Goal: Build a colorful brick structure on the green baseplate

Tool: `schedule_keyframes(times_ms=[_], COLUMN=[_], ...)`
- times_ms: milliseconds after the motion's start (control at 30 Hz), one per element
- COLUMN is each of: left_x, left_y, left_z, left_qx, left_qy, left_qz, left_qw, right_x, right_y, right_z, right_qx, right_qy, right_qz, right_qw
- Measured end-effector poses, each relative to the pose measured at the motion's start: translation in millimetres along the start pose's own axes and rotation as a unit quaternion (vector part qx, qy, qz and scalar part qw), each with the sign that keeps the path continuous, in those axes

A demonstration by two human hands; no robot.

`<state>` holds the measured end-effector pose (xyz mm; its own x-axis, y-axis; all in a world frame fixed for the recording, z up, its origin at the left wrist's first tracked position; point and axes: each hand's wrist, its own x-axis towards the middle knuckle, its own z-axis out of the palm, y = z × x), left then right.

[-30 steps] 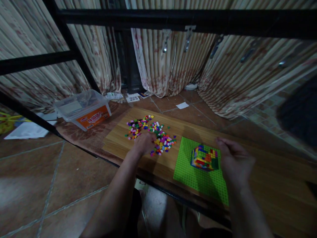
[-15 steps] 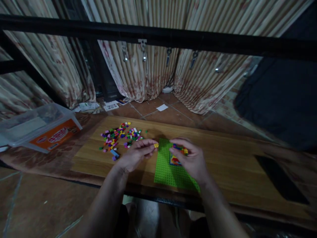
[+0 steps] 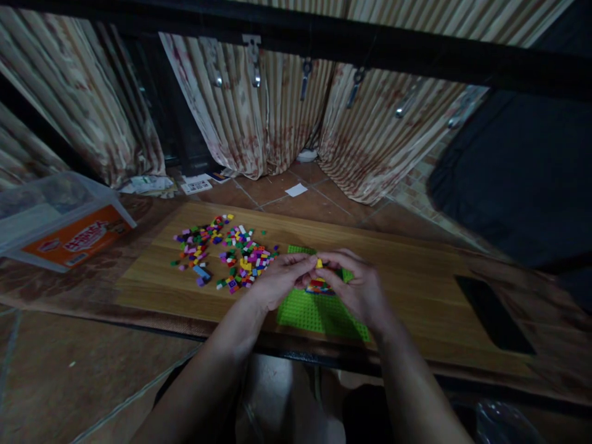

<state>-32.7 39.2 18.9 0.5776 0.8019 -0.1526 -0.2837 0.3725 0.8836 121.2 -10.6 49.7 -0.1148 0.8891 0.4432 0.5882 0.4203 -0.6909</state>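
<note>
A small yellow toy brick (image 3: 319, 263) shows where the fingertips of both my hands meet, above the green studded baseplate (image 3: 308, 316). My left hand (image 3: 281, 279) comes in from the left, pinching the brick with thumb and fingertips. My right hand (image 3: 354, 280) is on the brick's other side, thumb and index finger closed on it. Just below the fingers, a small multicoloured brick build (image 3: 319, 286) sits on the baseplate, partly covered by my hands. Left of my left hand lies a spread of loose coloured bricks (image 3: 245, 265).
The wooden board (image 3: 407, 296) carries everything, with a black flat slab (image 3: 494, 314) near its right end. A clear plastic tub (image 3: 69, 222) with an orange label stands at the left. Striped curtains (image 3: 272, 123) and a dark horizontal bar (image 3: 277, 28) are beyond.
My left hand has moved right with the yellow brick, to meet my right hand over the baseplate. More loose bricks are uncovered on the left. The view has shifted slightly.
</note>
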Motion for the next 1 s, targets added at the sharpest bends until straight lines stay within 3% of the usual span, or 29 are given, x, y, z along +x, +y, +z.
schedule_keyframes(times_ms=[200, 333, 433, 567, 733, 1000], left_x=[1.0, 5.9, 10.8, 13.1, 14.3, 17.8], left_y=[2.5, 7.1, 5.2, -3.1, -13.1, -21.5], left_z=[6.8, -9.0, -17.3, -11.2, 0.1, 1.4], left_qx=[0.072, 0.138, 0.162, 0.184, 0.201, 0.225], left_qy=[-0.003, 0.126, 0.201, 0.182, 0.162, 0.156], left_qz=[0.021, 0.065, 0.075, 0.087, 0.082, 0.098], left_qw=[0.997, 0.98, 0.963, 0.962, 0.963, 0.957], right_x=[-7.8, -13.4, -16.4, -16.8, -14.4, -12.5], right_y=[19.1, 34.4, 40.8, 43.6, 42.1, 32.8], right_z=[-18.9, -35.3, -36.9, -28.1, -21.4, -18.4], right_qx=[0.027, 0.055, 0.056, 0.014, -0.032, -0.09], right_qy=[0.04, 0.064, 0.018, -0.04, -0.026, -0.01], right_qz=[0.05, 0.122, 0.14, 0.112, 0.1, 0.116], right_qw=[0.998, 0.989, 0.988, 0.993, 0.994, 0.989])
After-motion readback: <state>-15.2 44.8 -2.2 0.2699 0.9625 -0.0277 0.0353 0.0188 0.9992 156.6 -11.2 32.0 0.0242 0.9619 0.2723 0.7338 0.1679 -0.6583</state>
